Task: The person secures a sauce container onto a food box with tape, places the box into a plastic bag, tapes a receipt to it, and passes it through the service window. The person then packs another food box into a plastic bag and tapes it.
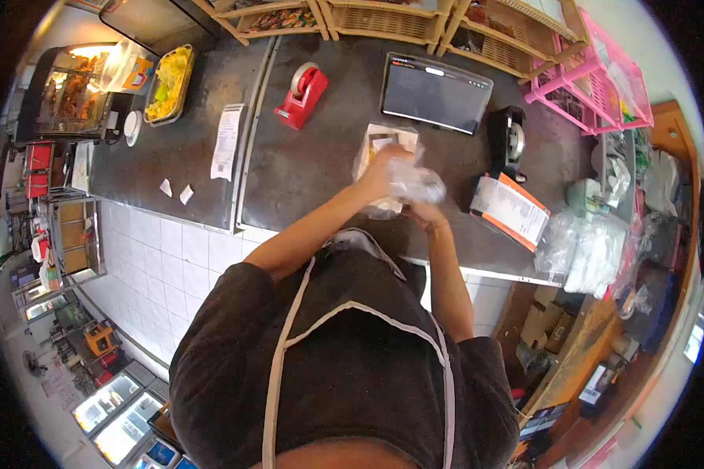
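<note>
A crumpled clear plastic bag [416,184] is between my hands over the dark counter, smeared by motion. My left hand [382,168] is closed on its left side, and the fingers are partly blurred. My right hand [425,214] is at the bag's lower edge, its fingers curled against the plastic and partly hidden by it. Just behind and under my hands lies a pale packet in clear wrapping [375,137], with something yellow visible inside. What the bag contains, if anything, I cannot make out.
Behind my hands stand a tablet [436,90] and a red tape dispenser [303,98]. On the right are a black tape dispenser [508,144], papers with an orange edge [512,209] and plastic bags [594,250]. A long receipt [227,141] and a yellow-filled tray [170,82] lie left.
</note>
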A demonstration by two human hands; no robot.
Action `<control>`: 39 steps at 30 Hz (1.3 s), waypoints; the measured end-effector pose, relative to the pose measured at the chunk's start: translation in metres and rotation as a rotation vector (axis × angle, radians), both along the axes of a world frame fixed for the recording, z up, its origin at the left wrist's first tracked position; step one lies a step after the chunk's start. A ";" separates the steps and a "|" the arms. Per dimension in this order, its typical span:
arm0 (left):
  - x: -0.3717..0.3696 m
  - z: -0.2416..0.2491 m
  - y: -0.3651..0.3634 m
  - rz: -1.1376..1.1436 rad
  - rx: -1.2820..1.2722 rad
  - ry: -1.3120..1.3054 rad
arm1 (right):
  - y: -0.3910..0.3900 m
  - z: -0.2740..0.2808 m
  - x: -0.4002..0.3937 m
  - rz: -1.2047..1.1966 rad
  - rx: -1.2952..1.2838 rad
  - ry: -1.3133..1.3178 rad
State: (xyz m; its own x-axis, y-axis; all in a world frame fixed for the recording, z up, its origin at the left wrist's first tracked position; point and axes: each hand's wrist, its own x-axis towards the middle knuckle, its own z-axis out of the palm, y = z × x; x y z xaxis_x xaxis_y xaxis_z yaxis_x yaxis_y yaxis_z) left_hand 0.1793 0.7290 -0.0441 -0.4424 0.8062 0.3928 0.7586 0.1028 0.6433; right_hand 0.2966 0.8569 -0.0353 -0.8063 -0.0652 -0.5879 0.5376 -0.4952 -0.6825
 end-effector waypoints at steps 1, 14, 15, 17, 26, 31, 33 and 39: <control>0.009 -0.021 -0.002 0.118 0.035 0.046 | 0.002 -0.002 -0.002 0.097 0.239 -0.137; 0.055 0.019 0.000 0.384 0.303 -0.096 | 0.050 0.001 -0.040 -0.038 0.978 0.236; 0.057 -0.005 0.003 0.587 0.187 -0.459 | 0.047 -0.012 -0.041 -0.072 0.768 0.087; 0.038 -0.007 0.011 0.780 0.082 -0.807 | 0.027 -0.022 -0.015 -0.158 0.399 -0.156; -0.038 0.147 0.001 0.048 0.180 -0.758 | 0.072 0.079 -0.045 -0.282 0.014 0.130; -0.077 0.240 0.009 0.060 -0.081 -0.314 | 0.055 0.129 -0.057 -0.358 0.063 0.377; -0.080 0.271 0.008 0.174 -0.073 -0.095 | -0.002 0.150 -0.043 -0.690 0.282 0.358; -0.087 0.229 -0.039 0.440 -0.326 0.373 | -0.103 0.112 0.073 0.074 0.291 0.271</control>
State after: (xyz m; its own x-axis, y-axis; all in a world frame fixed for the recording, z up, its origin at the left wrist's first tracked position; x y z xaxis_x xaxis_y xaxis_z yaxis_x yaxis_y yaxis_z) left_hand 0.0920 0.6903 0.1853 -0.6390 0.6851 0.3497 0.7674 0.5990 0.2286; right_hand 0.3700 0.7536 0.0762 -0.9339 0.0085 -0.3574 0.3463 -0.2270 -0.9103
